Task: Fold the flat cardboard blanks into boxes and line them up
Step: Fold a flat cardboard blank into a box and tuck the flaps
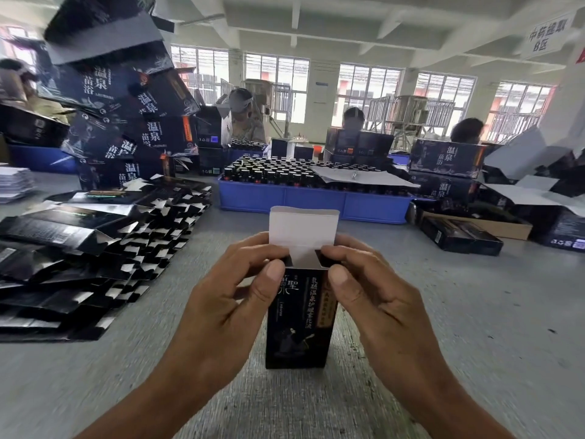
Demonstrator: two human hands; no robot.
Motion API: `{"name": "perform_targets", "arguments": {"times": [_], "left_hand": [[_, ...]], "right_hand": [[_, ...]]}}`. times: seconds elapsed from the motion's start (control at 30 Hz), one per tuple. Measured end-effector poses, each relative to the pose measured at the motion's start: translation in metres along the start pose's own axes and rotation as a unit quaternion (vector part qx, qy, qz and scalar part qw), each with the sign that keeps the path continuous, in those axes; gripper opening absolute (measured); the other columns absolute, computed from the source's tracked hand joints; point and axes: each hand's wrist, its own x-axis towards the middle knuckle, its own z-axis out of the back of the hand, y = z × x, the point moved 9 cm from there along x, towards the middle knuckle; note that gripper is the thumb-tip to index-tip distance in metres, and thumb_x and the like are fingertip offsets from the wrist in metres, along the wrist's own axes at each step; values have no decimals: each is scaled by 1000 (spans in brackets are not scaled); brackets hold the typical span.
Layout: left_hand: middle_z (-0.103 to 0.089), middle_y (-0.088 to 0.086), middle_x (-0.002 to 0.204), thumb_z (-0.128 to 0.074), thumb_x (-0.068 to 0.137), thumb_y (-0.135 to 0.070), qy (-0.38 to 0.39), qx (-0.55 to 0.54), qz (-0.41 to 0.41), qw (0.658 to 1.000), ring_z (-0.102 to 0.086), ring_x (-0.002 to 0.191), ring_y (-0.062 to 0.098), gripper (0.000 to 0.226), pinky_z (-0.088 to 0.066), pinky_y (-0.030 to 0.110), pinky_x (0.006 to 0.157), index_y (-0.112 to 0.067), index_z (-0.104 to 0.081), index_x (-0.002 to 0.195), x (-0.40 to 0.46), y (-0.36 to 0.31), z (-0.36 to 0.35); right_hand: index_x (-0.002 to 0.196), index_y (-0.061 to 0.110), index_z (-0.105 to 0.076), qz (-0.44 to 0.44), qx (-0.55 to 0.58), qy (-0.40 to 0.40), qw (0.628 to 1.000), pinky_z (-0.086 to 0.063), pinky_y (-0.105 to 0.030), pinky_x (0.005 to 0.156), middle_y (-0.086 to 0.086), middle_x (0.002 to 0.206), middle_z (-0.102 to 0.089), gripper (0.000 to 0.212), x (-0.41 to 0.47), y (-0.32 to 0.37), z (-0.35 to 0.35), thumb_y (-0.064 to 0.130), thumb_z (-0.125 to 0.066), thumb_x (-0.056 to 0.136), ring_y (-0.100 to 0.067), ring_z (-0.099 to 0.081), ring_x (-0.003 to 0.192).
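A small black box [299, 324] with gold and white print is held upright in front of me, its white top flap [302, 231] standing up. My left hand [221, 305] grips the box's upper left corner, thumb on the front face and fingers curled over the side flap. At the upper right corner my right hand [376, 299] grips it the same way. A spread heap of flat black blanks [95, 248] lies on the grey table [474, 312] to the left.
A leaning stack of larger black boxes [126, 122] rises at the back left. A blue crate [313, 198] full of dark bottles stands straight ahead. More black boxes [459, 236] and an open carton lie at the right. Several people sit behind the crate.
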Motion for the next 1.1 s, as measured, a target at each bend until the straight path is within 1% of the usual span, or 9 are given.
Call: {"name": "perform_targets", "arguments": {"times": [0.13,0.23,0.33,0.43,0.57,0.7,0.83,0.97,1.1], "left_hand": [[-59,-24,130,-52,97,-40,-14,40,-33,999,-57,123,0,23,-45,6,88,-32,-68,112,-1,-10,2],[-61,-22,126,-52,97,-38,-13,50,-42,998,-60,119,2,21,-48,9,88,-35,-67,111,-1,-15,2],[-62,-19,127,-52,97,-38,-8,53,-40,998,-62,118,7,22,-50,13,90,-33,-67,112,-1,-15,1],[-62,-16,130,-52,97,-40,-1,41,-21,999,-63,118,11,26,-51,17,91,-28,-67,115,-1,-11,0],[-64,-19,128,-57,98,-37,-1,13,-2,1000,-65,116,7,25,-52,17,90,-29,-66,120,-4,-9,0],[-62,-21,133,-54,94,-47,-11,-7,0,1000,-64,117,4,24,-52,18,91,-37,-67,112,-4,-10,-1],[-64,-17,131,-61,89,-49,-26,-43,22,998,-67,114,11,25,-57,37,91,-37,-61,111,-4,-2,1],[-64,-18,130,-58,91,-48,-19,-8,8,1000,-66,115,9,41,-54,19,89,-46,-54,132,-4,-5,3],[-65,-18,125,-57,95,-40,-12,41,-19,999,-63,117,7,29,-50,12,88,-44,-65,123,-3,-10,2]], "right_hand": [[103,38,-68,4,41,-23,999,-54,-17,89,25,127,-64,19,-1,4,4,30,-63,86,2,-63,116],[114,44,-58,0,45,-28,999,-54,-30,93,18,124,-68,31,-1,5,4,30,-64,86,-4,-64,116],[120,48,-58,2,35,-17,999,-57,-23,87,17,124,-68,33,-2,9,2,34,-67,92,-5,-64,117],[113,41,-68,7,26,-27,999,-54,-13,81,16,118,-71,21,-3,13,3,40,-65,92,-4,-66,113],[105,38,-71,3,35,-48,998,-52,-11,82,19,113,-72,18,-3,12,5,36,-63,88,-1,-67,109],[101,39,-71,3,27,-56,998,-53,-14,85,20,115,-71,18,-2,10,8,33,-64,86,-1,-67,110],[100,38,-72,6,24,-56,998,-53,-13,83,19,116,-71,19,-1,10,8,32,-63,85,-2,-67,110],[98,37,-73,11,28,-46,998,-53,-13,84,18,117,-71,17,-1,9,8,31,-62,87,-2,-67,111],[99,37,-73,18,4,-44,999,-56,-23,89,18,120,-70,16,-1,7,8,34,-62,88,-3,-65,114]]}}
